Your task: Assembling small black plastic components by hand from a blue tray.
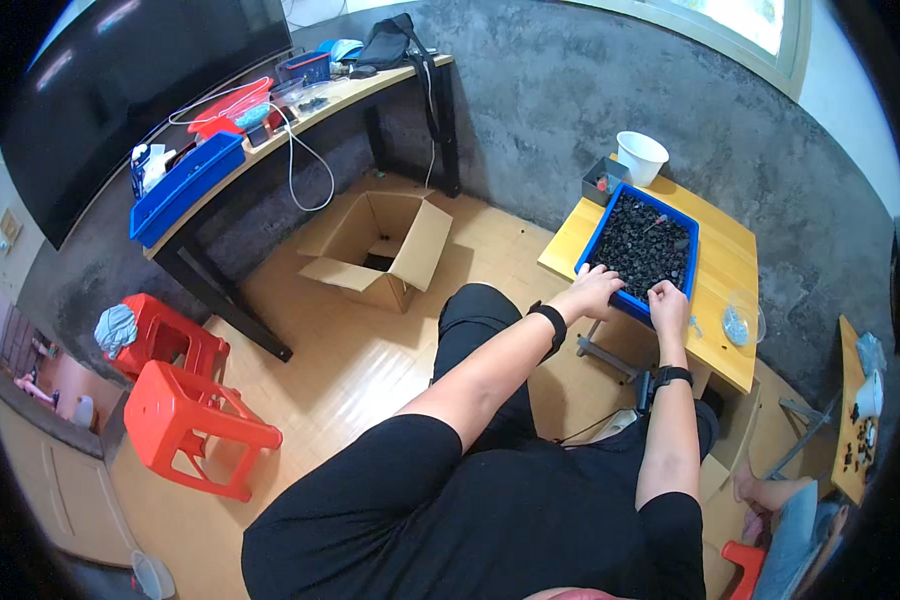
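Blue rectangular plastic tray [632, 304] of small black pieces [635, 248] sits on a pale wooden table [727, 270]. Left hand [594, 289], fingers loosely curled, at its near-left rim; right hand [669, 307], fingertips drawn together, at the near-right rim; cannot tell whether either grips a piece.

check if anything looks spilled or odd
Possibly the loose black pieces on the far-right wooden table: they lie scattered, unlike those heaped in the blue tray. A white cable dangles in a loop off the desk, looking untidy.
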### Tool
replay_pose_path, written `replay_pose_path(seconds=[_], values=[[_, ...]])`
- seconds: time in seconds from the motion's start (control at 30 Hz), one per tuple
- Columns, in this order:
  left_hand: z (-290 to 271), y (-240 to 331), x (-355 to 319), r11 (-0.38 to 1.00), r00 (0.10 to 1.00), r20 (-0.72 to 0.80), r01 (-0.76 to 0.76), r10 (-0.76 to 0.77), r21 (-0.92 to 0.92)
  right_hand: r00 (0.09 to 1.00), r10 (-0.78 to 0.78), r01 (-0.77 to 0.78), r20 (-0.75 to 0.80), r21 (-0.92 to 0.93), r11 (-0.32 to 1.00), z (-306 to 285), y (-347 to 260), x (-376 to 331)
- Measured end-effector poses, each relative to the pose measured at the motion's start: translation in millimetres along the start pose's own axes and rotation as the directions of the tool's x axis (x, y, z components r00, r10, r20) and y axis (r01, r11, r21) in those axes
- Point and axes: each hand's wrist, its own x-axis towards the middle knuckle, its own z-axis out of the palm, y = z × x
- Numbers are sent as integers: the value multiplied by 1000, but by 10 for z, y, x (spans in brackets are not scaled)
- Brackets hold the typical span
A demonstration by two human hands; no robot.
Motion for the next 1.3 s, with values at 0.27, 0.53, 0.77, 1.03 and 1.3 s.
replay_pose_path(seconds=[0.27, 0.53, 0.77, 1.03, 1.3], values=[[-51, 25, 43, 998, 993, 109, 51, -54, 32, 1000, 15, -15, -4, 0, 1000, 14, -10, 5], [-13, 38, 28, 997, 992, 112, 51, -57, 55, 1000, 28, -28, -5, 12, 1000, -48, -58, -52], [79, -12, 55, 1000, 998, 68, 16, -16, 12, 999, -24, 23, -39, -11, 1000, 88, 180, -25], [56, -30, 81, 998, 996, 77, 32, -35, 47, 999, -29, 28, -33, -21, 999, 48, 75, -2], [155, -35, 112, 999, 998, 67, 3, -6, 46, 999, 14, -16, -40, -50, 999, 97, 206, 5]])
